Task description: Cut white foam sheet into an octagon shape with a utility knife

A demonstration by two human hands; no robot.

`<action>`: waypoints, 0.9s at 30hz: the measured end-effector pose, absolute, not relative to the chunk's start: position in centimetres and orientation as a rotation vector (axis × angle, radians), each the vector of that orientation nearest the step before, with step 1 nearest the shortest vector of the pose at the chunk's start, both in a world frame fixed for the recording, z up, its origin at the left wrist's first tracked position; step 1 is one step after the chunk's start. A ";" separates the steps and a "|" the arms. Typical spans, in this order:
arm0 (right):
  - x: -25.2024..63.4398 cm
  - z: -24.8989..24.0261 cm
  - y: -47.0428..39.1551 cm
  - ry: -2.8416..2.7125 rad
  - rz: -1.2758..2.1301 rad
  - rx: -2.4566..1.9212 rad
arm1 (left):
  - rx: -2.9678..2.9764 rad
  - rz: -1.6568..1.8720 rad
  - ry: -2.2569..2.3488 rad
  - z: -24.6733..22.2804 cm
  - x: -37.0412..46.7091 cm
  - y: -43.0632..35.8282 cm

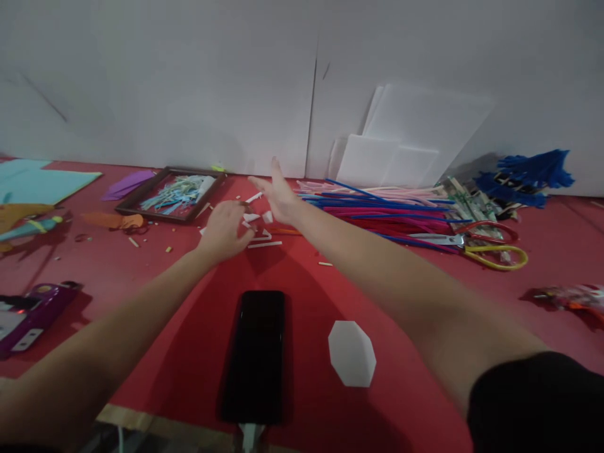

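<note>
Two bare hands reaching far over scattered white paper scraps (258, 234), left hand (224, 229) curling loosely on them, right hand (278, 195) hovering flat open, gripping nothing, one black phone (257, 352) and one white octagon (352, 352) lying near.
</note>
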State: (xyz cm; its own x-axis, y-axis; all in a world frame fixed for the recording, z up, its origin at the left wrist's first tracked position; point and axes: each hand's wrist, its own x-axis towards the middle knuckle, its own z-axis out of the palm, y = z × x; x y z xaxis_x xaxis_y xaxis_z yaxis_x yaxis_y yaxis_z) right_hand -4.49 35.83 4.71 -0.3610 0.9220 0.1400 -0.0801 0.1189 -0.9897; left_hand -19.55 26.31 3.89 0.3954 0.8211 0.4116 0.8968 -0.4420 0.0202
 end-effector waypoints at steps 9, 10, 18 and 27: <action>-5.0 4.8 34.9 -1.643 1.223 -1.077 | -2.555 -0.542 -1.460 3.2 -16.2 27.1; -5.1 4.9 34.9 -1.677 1.165 -1.098 | -2.565 -0.532 -1.447 3.3 -16.4 27.3; 1.2 5.0 32.0 -2.257 0.654 -0.971 | -2.805 -0.319 -1.138 3.3 -15.9 27.1; 6.8 2.7 30.1 -2.767 0.228 -0.624 | -2.724 -0.253 -1.306 4.3 -16.9 28.2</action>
